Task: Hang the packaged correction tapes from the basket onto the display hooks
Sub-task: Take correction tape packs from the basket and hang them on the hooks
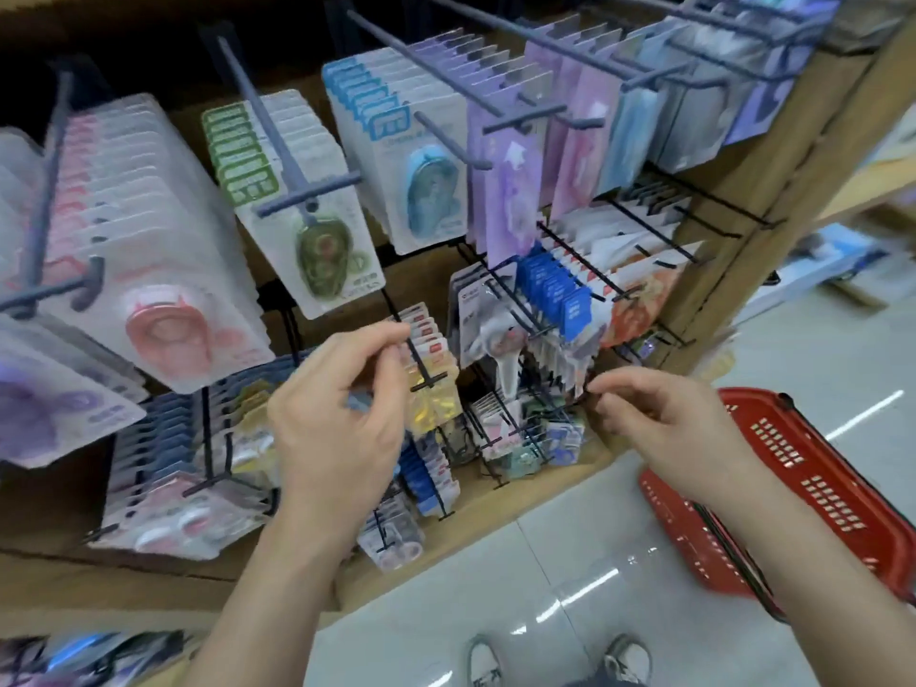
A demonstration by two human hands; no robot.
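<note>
Reaching at blurred hook [418, 359], left hand [337, 414] fingers' hold unclear, right hand [664, 428] fingers loose, empty

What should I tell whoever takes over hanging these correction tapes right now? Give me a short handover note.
The left hand is raised, thumb and forefinger curled at the black wire hook carrying the yellow blister packs. Blur hides whether it pinches a pack.
The right hand is loosely curled near the lower hooks, with nothing visible in it.
The red plastic basket sits low to the right, its contents out of sight.
Done: most hooks hold rows of packs.
Left: unclear. Check the basket and hang whatever remains.
</note>
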